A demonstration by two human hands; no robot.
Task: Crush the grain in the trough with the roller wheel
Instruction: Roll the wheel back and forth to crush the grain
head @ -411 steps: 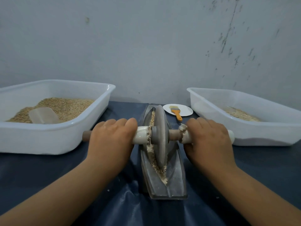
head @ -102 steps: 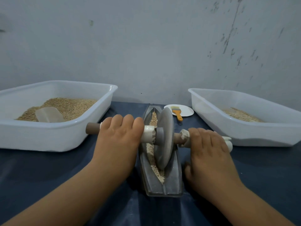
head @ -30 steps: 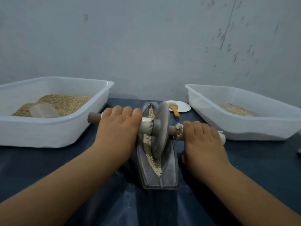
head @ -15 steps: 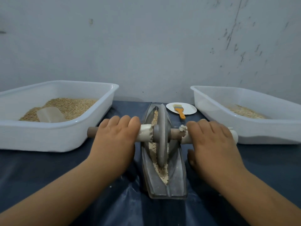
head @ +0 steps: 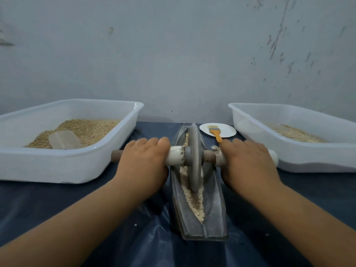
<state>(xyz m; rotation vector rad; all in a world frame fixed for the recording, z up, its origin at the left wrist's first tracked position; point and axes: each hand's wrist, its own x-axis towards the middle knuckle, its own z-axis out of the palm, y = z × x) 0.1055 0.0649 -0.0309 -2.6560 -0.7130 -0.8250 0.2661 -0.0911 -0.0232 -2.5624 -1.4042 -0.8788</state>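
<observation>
A grey boat-shaped trough (head: pixel 212 212) lies lengthwise on the dark cloth in front of me, with pale crushed grain (head: pixel 194 203) along its groove. The grey roller wheel (head: pixel 193 157) stands upright in the groove, about mid-length. Its axle runs left and right through white sleeves. My left hand (head: pixel 143 160) grips the left handle, fingers curled over the top. My right hand (head: pixel 248 160) grips the right handle the same way. The brown axle end sticks out left of my left hand.
A white tub (head: pixel 63 166) of whole grain with a clear scoop (head: pixel 64 140) stands at the left. Another white tub (head: pixel 308 157) with a little grain stands at the right. Behind the trough a small white plate (head: pixel 226 132) holds an orange-handled brush (head: pixel 215 133). The wall is close behind.
Over the last second the wheel has gone from tilted to upright and rolled along the groove. Both hands have kept their grip on the handles.
</observation>
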